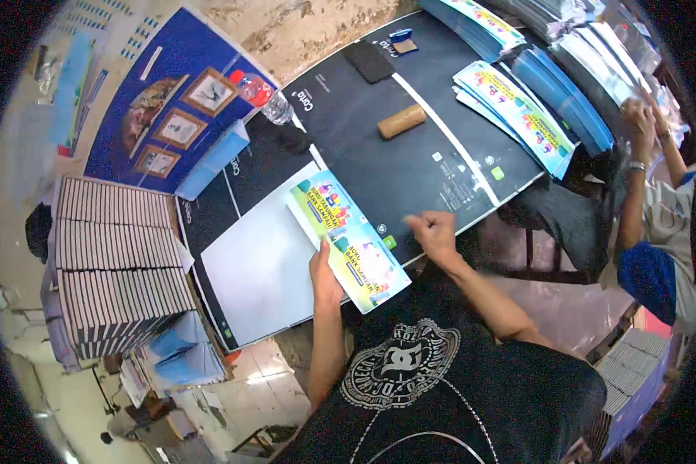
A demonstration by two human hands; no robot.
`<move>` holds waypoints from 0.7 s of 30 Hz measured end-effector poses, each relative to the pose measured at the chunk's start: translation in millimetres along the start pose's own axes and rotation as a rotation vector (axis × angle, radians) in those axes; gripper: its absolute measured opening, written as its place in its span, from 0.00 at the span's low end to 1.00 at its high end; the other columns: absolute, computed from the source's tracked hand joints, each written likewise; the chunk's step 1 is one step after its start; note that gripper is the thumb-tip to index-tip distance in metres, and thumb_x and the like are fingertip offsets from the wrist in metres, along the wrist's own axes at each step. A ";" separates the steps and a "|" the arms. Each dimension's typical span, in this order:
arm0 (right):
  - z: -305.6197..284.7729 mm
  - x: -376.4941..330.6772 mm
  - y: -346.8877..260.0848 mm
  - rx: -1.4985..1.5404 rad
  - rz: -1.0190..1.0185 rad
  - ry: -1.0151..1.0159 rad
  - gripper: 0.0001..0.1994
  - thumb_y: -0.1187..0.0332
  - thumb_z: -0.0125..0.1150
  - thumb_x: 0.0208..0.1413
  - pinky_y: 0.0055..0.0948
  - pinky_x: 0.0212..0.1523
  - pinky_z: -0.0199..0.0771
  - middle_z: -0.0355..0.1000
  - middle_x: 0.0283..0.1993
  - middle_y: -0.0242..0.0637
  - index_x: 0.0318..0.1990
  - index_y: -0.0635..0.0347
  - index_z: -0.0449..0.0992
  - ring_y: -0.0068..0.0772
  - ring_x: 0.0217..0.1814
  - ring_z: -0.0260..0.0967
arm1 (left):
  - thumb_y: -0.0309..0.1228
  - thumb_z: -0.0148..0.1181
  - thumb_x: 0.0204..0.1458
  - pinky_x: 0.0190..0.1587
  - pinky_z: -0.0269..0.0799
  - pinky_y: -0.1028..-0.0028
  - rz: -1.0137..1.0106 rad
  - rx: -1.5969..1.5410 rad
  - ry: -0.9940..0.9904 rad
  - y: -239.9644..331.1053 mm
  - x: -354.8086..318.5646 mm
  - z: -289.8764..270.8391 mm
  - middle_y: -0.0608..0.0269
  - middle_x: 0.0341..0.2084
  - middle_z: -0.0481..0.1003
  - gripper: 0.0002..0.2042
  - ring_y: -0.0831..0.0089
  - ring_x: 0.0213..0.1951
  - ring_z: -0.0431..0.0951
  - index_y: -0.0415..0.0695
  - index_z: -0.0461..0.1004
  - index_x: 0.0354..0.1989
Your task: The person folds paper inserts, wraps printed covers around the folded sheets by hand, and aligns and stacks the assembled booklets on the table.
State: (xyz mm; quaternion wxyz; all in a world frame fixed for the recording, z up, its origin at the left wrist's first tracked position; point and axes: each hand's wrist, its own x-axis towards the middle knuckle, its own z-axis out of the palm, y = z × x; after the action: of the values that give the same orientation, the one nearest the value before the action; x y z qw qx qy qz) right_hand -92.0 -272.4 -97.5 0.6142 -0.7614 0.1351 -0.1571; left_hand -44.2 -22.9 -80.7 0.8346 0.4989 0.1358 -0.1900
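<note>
On the near edge of the black table, the left hand presses flat on a colourful booklet, thumb on its cover, as if to keep it from sliding; the booklet partly overhangs the edge and lies against a white sheet. Just beside it, the right hand is loosely closed; I cannot tell if it pinches something. Free black surface lies beyond, up to a wooden block. More booklets are stacked far right, and book piles stand left, well apart.
</note>
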 end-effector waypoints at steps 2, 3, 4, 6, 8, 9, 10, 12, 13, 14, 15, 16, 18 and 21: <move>3.6 7.5 -8.4 0.345 0.129 -0.085 0.23 0.54 0.65 0.62 0.26 0.21 0.61 0.69 0.15 0.33 0.22 0.66 0.78 0.18 0.20 0.62 | 0.42 0.50 0.69 0.55 0.77 0.57 0.010 -0.020 -0.009 7.0 -5.5 6.7 0.48 0.54 0.75 0.26 0.57 0.52 0.79 0.30 0.63 0.63; 6.1 14.5 -14.8 0.225 0.144 -0.109 0.23 0.52 0.63 0.63 0.26 0.24 0.64 0.72 0.19 0.34 0.26 0.65 0.80 0.20 0.22 0.65 | 0.43 0.51 0.68 0.53 0.78 0.60 0.034 0.024 -0.002 9.4 -7.2 10.2 0.48 0.52 0.75 0.27 0.60 0.50 0.80 0.29 0.64 0.62; 8.1 18.5 -26.4 0.104 0.162 -0.135 0.24 0.49 0.62 0.63 0.26 0.26 0.67 0.75 0.22 0.35 0.30 0.65 0.81 0.21 0.24 0.68 | 0.44 0.52 0.68 0.51 0.79 0.63 0.054 0.068 0.008 12.6 -11.3 15.6 0.49 0.51 0.76 0.28 0.62 0.48 0.81 0.27 0.65 0.60; 16.9 17.8 -35.9 0.142 0.251 -0.262 0.27 0.45 0.63 0.61 0.28 0.36 0.74 0.80 0.32 0.42 0.42 0.69 0.81 0.26 0.33 0.75 | 0.45 0.51 0.68 0.50 0.80 0.63 0.039 0.034 0.025 19.8 -19.6 25.2 0.48 0.50 0.76 0.28 0.61 0.46 0.82 0.27 0.65 0.60; 32.0 15.3 -19.4 0.073 0.248 -0.416 0.34 0.43 0.65 0.57 0.31 0.43 0.78 0.81 0.39 0.49 0.48 0.76 0.78 0.31 0.39 0.80 | 0.46 0.50 0.68 0.50 0.80 0.64 0.016 -0.050 -0.044 22.9 -23.5 29.6 0.46 0.50 0.77 0.29 0.61 0.46 0.82 0.27 0.64 0.61; 30.0 18.0 -49.1 0.201 0.324 -0.578 0.39 0.41 0.68 0.53 0.34 0.46 0.79 0.81 0.40 0.54 0.49 0.81 0.77 0.36 0.43 0.81 | 0.46 0.50 0.68 0.50 0.80 0.64 0.024 -0.060 -0.031 23.6 -25.5 29.9 0.46 0.50 0.77 0.29 0.61 0.46 0.82 0.27 0.64 0.61; 31.7 17.2 -55.9 0.196 0.325 -0.584 0.39 0.41 0.68 0.53 0.34 0.46 0.79 0.81 0.40 0.54 0.49 0.81 0.77 0.36 0.43 0.81 | 0.47 0.48 0.69 0.49 0.80 0.64 0.022 -0.057 -0.016 23.6 -26.5 32.0 0.46 0.50 0.76 0.29 0.61 0.46 0.82 0.27 0.64 0.61; 35.3 13.0 -61.8 0.124 0.405 -0.603 0.37 0.41 0.68 0.54 0.34 0.44 0.80 0.81 0.40 0.52 0.49 0.78 0.78 0.36 0.41 0.82 | 0.48 0.47 0.69 0.49 0.80 0.65 0.019 -0.063 0.003 25.5 -28.3 34.2 0.45 0.50 0.76 0.30 0.61 0.47 0.82 0.27 0.64 0.61; 37.8 12.3 -63.0 0.104 0.419 -0.598 0.36 0.42 0.68 0.55 0.34 0.43 0.81 0.82 0.39 0.50 0.48 0.76 0.79 0.35 0.38 0.82 | 0.48 0.46 0.69 0.50 0.80 0.65 0.010 -0.085 -0.012 26.4 -29.0 35.1 0.45 0.51 0.76 0.30 0.61 0.48 0.82 0.28 0.64 0.62; 39.2 10.5 -60.3 0.095 0.422 -0.601 0.36 0.42 0.68 0.55 0.34 0.43 0.81 0.82 0.39 0.50 0.48 0.76 0.79 0.35 0.38 0.82 | 0.49 0.45 0.69 0.50 0.80 0.64 0.002 -0.108 -0.028 26.9 -29.6 35.3 0.45 0.51 0.76 0.30 0.61 0.49 0.81 0.28 0.64 0.62; 41.1 8.9 -57.8 0.122 0.469 -0.619 0.35 0.43 0.67 0.56 0.34 0.42 0.81 0.82 0.39 0.49 0.48 0.76 0.79 0.34 0.38 0.82 | 0.49 0.45 0.69 0.51 0.80 0.64 -0.005 -0.133 -0.043 27.9 -29.7 34.3 0.45 0.52 0.76 0.30 0.61 0.49 0.81 0.28 0.64 0.62; 41.8 7.7 -56.2 0.149 0.516 -0.635 0.34 0.43 0.67 0.56 0.33 0.42 0.81 0.82 0.39 0.48 0.48 0.75 0.79 0.33 0.38 0.81 | 0.49 0.45 0.69 0.51 0.80 0.64 -0.005 -0.144 -0.042 26.6 -28.5 32.8 0.45 0.52 0.76 0.30 0.61 0.49 0.81 0.28 0.64 0.62; 38.9 7.5 -59.4 0.184 0.514 -0.635 0.32 0.46 0.68 0.57 0.30 0.38 0.80 0.81 0.38 0.46 0.47 0.77 0.78 0.30 0.35 0.81 | 0.48 0.44 0.69 0.54 0.78 0.63 -0.035 -0.186 -0.082 26.0 -25.2 30.7 0.48 0.55 0.75 0.28 0.60 0.52 0.80 0.34 0.63 0.65; 35.5 10.1 -64.5 0.220 0.543 -0.628 0.31 0.49 0.68 0.58 0.26 0.34 0.80 0.81 0.37 0.45 0.47 0.78 0.77 0.28 0.33 0.80 | 0.47 0.46 0.69 0.49 0.80 0.66 -0.027 -0.236 -0.020 23.8 -23.5 36.2 0.46 0.50 0.77 0.29 0.62 0.47 0.82 0.29 0.65 0.61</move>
State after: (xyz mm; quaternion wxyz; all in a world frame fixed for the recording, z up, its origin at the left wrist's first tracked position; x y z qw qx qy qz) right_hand -67.6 -231.2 -40.7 0.7221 -0.6391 0.1194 0.2364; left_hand -53.0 -40.4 -35.5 0.8862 0.3935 0.1554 -0.1889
